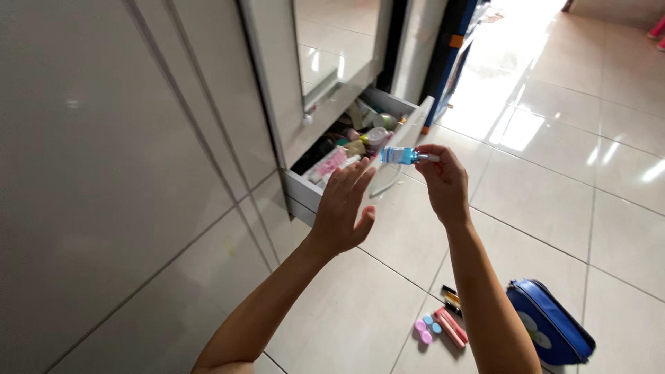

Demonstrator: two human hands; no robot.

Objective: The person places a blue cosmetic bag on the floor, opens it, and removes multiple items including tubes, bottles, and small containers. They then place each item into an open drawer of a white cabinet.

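My right hand [443, 181] holds a small blue bottle [400, 156] sideways by its white cap end, in front of an open drawer [409, 131]. A little below and to the left of the bottle is my left hand [344, 208], held up with fingers spread and holding nothing. The drawer belongs to a white cabinet [138, 173] and is full of several small toiletries, including pink and cream containers [346, 156].
On the tiled floor [554, 173] near my right forearm lie a blue zip pouch [551, 325], a pink and blue lens case [426, 329], a pink tube [450, 327] and a small dark item [450, 298]. A mirrored cabinet door [332, 41] hangs above the drawer.
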